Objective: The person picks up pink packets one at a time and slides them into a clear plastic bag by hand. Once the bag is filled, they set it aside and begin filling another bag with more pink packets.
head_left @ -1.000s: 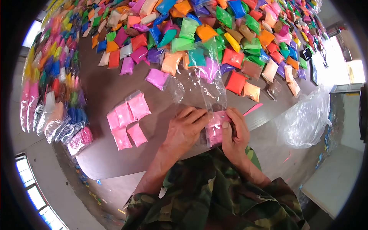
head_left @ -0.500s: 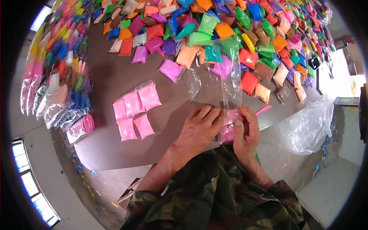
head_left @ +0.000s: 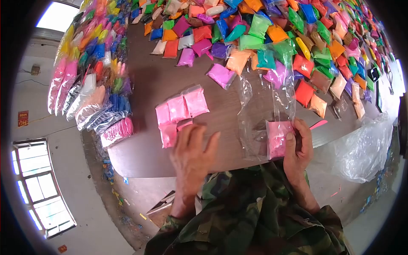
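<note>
Several pink packets (head_left: 178, 108) lie together on the brown table (head_left: 140, 148) at the left. My left hand (head_left: 193, 148) is over the lower right packet of that group, its fingers apart and slightly blurred, partly covering the packet. My right hand (head_left: 298, 146) pinches the right edge of a clear plastic bag (head_left: 284, 97) with pink packets (head_left: 278, 138) in its lower end, at the table's front edge. The bag's long transparent part stretches away up the table, over some coloured packets.
A large heap of coloured packets (head_left: 259, 27) covers the far side. Long filled bags (head_left: 91, 85) are stacked at the left. A pink stick (head_left: 318, 124) lies right of my right hand, and crumpled clear plastic (head_left: 361, 148) is at the right edge.
My left hand has let go of the clear bag and moved left to the group of pink packets. My right hand still holds the bag. The view has turned, shifting the scene rightward.
</note>
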A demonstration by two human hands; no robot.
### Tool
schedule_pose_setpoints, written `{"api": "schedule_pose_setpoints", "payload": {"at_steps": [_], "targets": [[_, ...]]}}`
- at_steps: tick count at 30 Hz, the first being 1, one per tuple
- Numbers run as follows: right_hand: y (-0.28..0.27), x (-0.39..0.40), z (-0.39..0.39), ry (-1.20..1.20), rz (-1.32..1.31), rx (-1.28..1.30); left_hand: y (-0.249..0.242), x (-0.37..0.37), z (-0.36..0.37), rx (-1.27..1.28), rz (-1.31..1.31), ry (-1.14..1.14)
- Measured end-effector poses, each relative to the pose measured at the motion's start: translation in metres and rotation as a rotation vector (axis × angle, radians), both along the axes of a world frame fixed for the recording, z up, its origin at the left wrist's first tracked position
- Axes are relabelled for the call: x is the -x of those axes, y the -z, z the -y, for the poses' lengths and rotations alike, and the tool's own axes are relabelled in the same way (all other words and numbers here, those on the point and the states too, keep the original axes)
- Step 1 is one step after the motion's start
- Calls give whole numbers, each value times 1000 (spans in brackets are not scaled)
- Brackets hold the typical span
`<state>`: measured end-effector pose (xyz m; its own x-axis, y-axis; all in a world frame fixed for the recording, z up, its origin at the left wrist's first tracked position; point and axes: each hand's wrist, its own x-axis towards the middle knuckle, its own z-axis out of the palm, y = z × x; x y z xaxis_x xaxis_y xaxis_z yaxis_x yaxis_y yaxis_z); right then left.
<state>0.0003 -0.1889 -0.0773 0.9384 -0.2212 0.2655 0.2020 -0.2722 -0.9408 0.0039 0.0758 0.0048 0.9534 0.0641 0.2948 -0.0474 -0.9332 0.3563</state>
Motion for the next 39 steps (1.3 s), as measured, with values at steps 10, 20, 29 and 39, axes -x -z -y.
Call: {"api": "schedule_pose_setpoints", "payload": {"at_steps": [10,20,29,39], "targets": [[-2,-3,2,-12,19,4,19,29,-15,-50,-112,-48],[-2,-3,2,-9,29,39,12,20,-24,-73,-73,-68],[-6,-3,2,-14,-1,14,16,24,-22,284,-376,43],[-6,-4,2,-15,14,-8,-11,-3,-14,989,-417,13]]}}
